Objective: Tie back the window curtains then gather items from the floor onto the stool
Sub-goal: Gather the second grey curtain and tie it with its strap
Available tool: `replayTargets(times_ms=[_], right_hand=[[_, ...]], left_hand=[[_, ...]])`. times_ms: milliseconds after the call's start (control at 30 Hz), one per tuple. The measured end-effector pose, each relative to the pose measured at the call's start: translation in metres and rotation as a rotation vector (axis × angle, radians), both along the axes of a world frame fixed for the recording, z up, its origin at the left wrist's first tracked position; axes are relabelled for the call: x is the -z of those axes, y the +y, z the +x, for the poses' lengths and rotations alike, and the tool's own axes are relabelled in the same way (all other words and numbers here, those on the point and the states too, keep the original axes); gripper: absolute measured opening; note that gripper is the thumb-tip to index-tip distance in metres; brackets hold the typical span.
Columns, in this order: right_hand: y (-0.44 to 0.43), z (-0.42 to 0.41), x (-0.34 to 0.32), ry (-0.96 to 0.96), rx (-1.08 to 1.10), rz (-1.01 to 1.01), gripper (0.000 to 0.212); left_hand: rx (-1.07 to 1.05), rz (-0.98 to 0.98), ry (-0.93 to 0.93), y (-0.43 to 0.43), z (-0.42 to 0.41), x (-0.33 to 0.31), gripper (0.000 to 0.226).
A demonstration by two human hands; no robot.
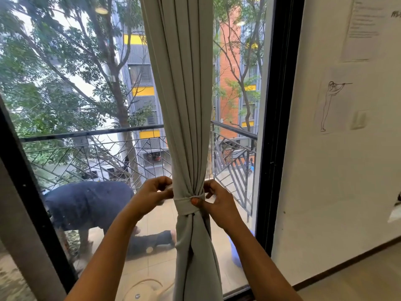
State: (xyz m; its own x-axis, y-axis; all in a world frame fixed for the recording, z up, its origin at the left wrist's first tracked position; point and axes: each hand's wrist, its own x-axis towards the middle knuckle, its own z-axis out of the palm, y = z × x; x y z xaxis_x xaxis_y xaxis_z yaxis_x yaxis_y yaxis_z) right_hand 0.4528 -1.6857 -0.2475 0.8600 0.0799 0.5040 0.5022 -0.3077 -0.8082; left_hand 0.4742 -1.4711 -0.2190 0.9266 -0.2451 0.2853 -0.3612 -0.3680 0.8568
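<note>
Curtain (184,105) of pale grey pleated fabric: soft, light, I judge. Left hand (152,194) and right hand (217,205) pinch its grey tie band (184,202), the best hold.

A: What carries things here?
B: Pale wooden floor (358,285) indoors; outside the glass, a tiled balcony floor (160,266).
A: Anything on it?
B: A person (91,205) in dark clothes crouches on the tiles.
</note>
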Motion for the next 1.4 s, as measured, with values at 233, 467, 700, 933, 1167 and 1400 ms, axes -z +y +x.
replayTargets(times_ms=[233,467,700,933,1167,1400], right_hand=[[0.026,-0.005,0.004,-0.128,0.220,-0.036,0.031],[0.047,-0.017,0.023,-0.528,0.239,-0.141,0.032],[0.039,-0.013,0.024,-0.542,0.179,-0.159,0.024],[0.009,0.004,0.005,-0.396,0.265,-0.205,0.020],[-0.019,0.019,-0.019,-0.291,0.210,-0.335,0.023],[-0.039,0.044,-0.042,-0.444,0.178,-0.484,0.020]], left_hand=[[-0.682,0.646,-0.325,-0.014,-0.049,-0.031,0.018],[-0.402,-0.030,-0.043,-0.024,-0.052,-0.018,0.010],[-0.276,-0.430,-0.054,-0.046,-0.042,0.002,0.019],[-0.394,0.007,-0.519,-0.060,-0.034,0.040,0.009],[-0.536,0.302,-0.755,-0.092,-0.017,0.055,0.028],[-0.630,0.411,-0.903,-0.104,0.010,0.052,0.035]])
